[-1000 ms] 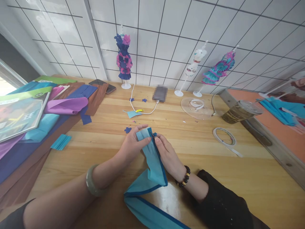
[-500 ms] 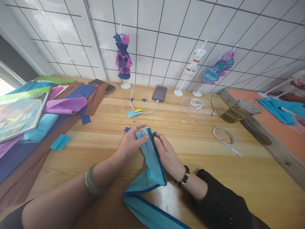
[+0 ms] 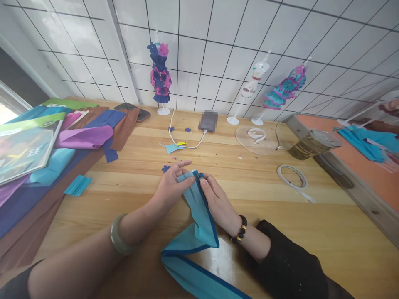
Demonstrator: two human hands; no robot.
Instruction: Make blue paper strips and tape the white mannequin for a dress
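Both hands meet at the middle of the wooden tabletop (image 3: 311, 232), pinching the far end of a long teal paper strip (image 3: 199, 211) with a dark blue edge. The left hand (image 3: 170, 189) grips the strip's left side between thumb and fingers, with one finger stretched out above it; the right hand (image 3: 216, 199) is closed on the right edge, fingertips just beside those of the left. From there the strip runs toward the near edge, folds over itself and trails off to the near right. At far left lies a stack of coloured paper sheets (image 3: 84, 137) in purple, blue, brown and teal, with a glossy booklet (image 3: 25, 149) on top whose cover print is too blurred to read. A small folded teal piece (image 3: 77, 185) lies near the stack. Against the tiled wall stand three small mannequins: one in a blue and pink paper dress (image 3: 160, 74), a bare white one (image 3: 254, 85), and one in a teal and purple paper dress (image 3: 285, 89). A white cable (image 3: 173, 133) with a yellow tag, its writing unreadable, runs to a blurred grey device (image 3: 208, 120). At far right, a clear lidded cup (image 3: 313, 144) holds a brownish liquid. A clear round dish (image 3: 246, 145) holds a coil of white tape (image 3: 256, 134), and another roll of tape (image 3: 292, 176) lies flat nearby.
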